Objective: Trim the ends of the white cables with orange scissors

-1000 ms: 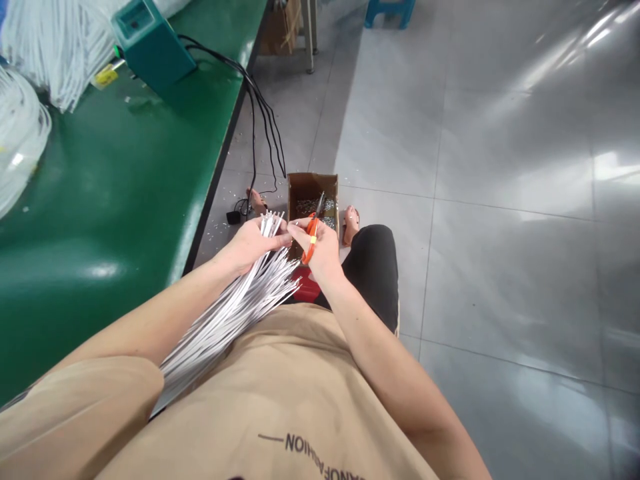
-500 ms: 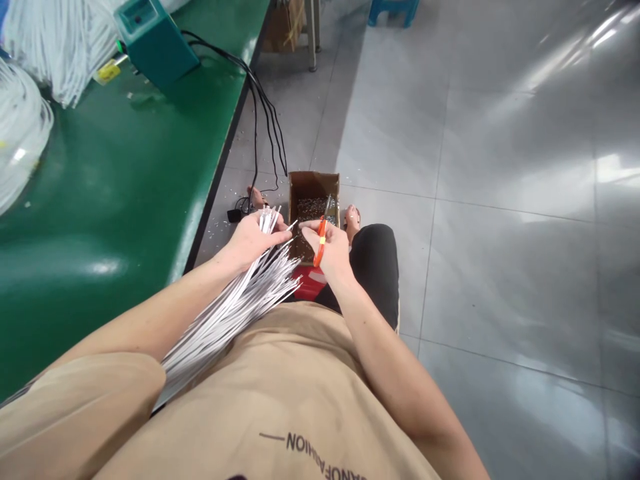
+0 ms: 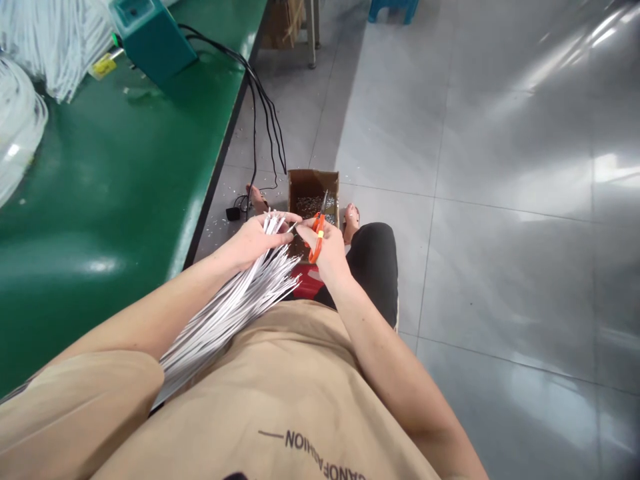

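Observation:
A thick bundle of thin white wires [image 3: 233, 300] lies across my lap and under my left forearm, its ends fanned out toward the middle. My left hand [image 3: 257, 239] is closed round some of these wires, with their tips poking up between thumb and fingers. Orange-handled scissors [image 3: 317, 245] rest in my right hand [image 3: 327, 248], blades pointing up and away from me. The thumb and forefinger of my right hand meet at the tip of one wire beside my left fingertips. Both hands are above the near part of an open cardboard box.
The cardboard box [image 3: 314, 181] on the floor holds small clippings. A green table [image 3: 110, 173] at the left bears a teal device [image 3: 153, 40] and coils of white wire [image 3: 17, 127]. Black cables [image 3: 260, 87] hang off its edge. A blue stool [image 3: 393, 9] stands farther off.
My right hand has moved slightly left with the scissors, and its fingertips now meet the wire tip by my left hand. The left fingers reach a little farther right.

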`<state>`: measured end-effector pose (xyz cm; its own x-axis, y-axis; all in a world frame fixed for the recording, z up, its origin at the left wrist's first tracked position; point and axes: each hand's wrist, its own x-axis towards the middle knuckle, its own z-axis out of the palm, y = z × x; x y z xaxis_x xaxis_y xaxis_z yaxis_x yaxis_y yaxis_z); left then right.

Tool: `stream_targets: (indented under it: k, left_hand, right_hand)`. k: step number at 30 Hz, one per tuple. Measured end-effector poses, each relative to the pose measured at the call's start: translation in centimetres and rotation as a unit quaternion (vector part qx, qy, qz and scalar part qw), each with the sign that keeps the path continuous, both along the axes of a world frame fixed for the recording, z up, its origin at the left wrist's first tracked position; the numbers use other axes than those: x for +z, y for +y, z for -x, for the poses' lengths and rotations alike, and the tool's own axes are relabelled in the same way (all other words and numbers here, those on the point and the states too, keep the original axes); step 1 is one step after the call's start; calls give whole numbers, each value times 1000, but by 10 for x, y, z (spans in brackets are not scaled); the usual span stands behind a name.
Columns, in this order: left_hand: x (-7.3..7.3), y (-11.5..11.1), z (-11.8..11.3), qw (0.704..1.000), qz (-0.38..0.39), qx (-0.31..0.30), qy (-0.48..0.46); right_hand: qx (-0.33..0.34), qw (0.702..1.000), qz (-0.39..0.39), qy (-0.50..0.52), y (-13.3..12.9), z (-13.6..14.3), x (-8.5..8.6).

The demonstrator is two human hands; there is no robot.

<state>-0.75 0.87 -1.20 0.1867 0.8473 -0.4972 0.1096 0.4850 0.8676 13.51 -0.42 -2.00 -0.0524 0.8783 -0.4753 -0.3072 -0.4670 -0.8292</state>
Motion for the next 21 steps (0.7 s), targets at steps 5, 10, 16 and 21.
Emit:
stream_targets:
  k: [5,10,16,21]
  left_hand:
    - [3,2,3,1000,17,15,22]
    - [6,4,4,999,34,31,18]
    - [3,3,4,999,37,33,14]
    - [1,3,4,999,30,16,30]
  right_hand:
    - [-6,999,-33,4,-4,-8,-8]
    - [92,948,-143,-269,-8,-23,-31]
    - [182,780,-286,-526,-11,-25,-48]
    - [212,736,-292,-573,-8,-24,-40]
